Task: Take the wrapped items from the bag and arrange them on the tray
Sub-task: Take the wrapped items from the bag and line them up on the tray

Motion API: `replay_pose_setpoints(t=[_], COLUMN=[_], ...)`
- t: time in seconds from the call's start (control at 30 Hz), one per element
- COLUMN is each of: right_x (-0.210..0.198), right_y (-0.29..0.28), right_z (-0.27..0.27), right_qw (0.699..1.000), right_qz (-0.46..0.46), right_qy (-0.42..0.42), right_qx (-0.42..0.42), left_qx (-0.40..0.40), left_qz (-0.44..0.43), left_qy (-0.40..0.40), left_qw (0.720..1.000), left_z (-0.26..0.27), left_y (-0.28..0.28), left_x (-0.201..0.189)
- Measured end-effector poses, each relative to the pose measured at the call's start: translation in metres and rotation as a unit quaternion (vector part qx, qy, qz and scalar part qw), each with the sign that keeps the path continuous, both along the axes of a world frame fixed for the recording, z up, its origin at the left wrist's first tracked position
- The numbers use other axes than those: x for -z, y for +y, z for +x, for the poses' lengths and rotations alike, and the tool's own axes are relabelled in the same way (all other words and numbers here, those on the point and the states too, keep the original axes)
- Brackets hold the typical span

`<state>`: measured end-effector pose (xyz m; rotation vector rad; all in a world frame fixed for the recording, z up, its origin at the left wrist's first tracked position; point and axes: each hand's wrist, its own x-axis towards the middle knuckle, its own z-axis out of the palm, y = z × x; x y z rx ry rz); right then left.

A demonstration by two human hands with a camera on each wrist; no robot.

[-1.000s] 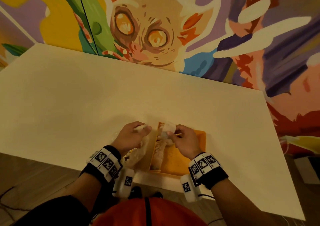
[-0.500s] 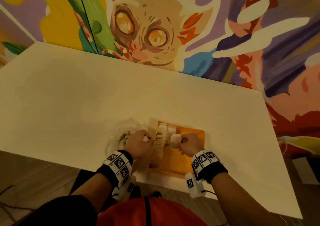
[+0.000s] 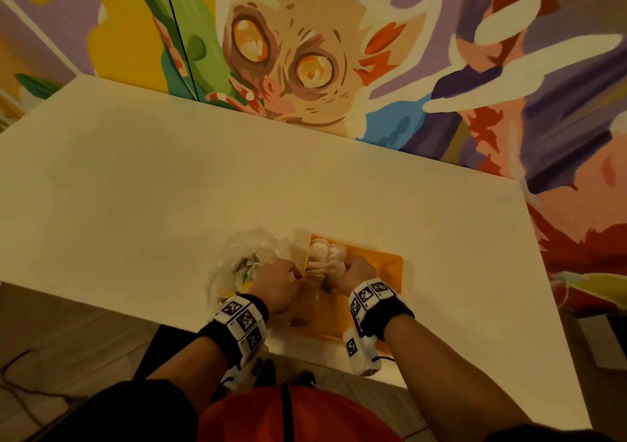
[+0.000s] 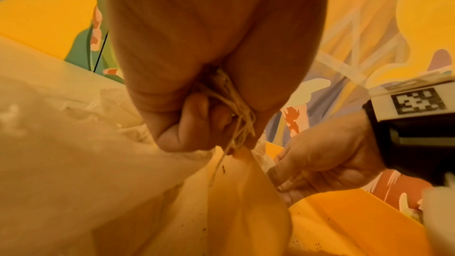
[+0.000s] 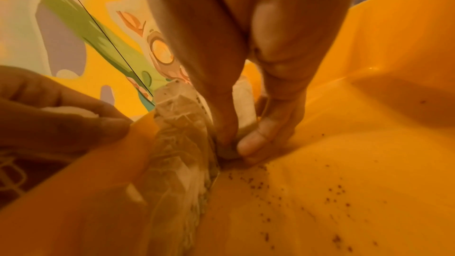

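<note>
An orange tray (image 3: 385,273) lies near the table's front edge. Several white wrapped items (image 3: 324,255) are lined up along its left wall (image 5: 179,143). My right hand (image 3: 343,268) pinches one wrapped item (image 5: 243,120) between thumb and finger, low on the tray floor beside that row. At the tray's left rim, my left hand (image 3: 298,274) is curled round another wrapped item (image 5: 71,110), with thin strings (image 4: 236,112) running through its fingers. Left of the tray lies the crumpled clear bag (image 3: 244,261), with more pieces showing through it.
The tray floor (image 5: 344,163) carries dark specks. The pale table (image 3: 169,187) stretches far and left, backed by a painted wall (image 3: 305,68). Its front edge runs just under my wrists, and its right edge lies beyond the tray.
Both hands have dropped lower and nearer. The right hand brought its wrapped item down onto the tray beside the row. The left hand moved to the tray's left rim, uncovering the bag.
</note>
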<state>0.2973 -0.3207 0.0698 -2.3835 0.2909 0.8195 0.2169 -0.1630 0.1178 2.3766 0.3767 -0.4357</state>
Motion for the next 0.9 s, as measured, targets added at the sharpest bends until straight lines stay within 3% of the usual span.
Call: replay_pose_setpoints(t=[0.63,0.9], right_x=[0.0021,-0.006], right_y=[0.0061,0.0041], right_z=[0.0082,0.0048], right_qw=[0.996,0.997], right_qz=[-0.032,-0.021], right_qy=[-0.063,-0.071], right_qx=[0.047,-0.018], left_qx=[0.002,0.005], left_qz=[-0.006,-0.008], left_qy=[-0.001,-0.018], left_qw=[1.0,1.0], left_z=[0.0018,0.0005], left_y=[-0.0004,0.0004], left_x=[-0.001,-0.001])
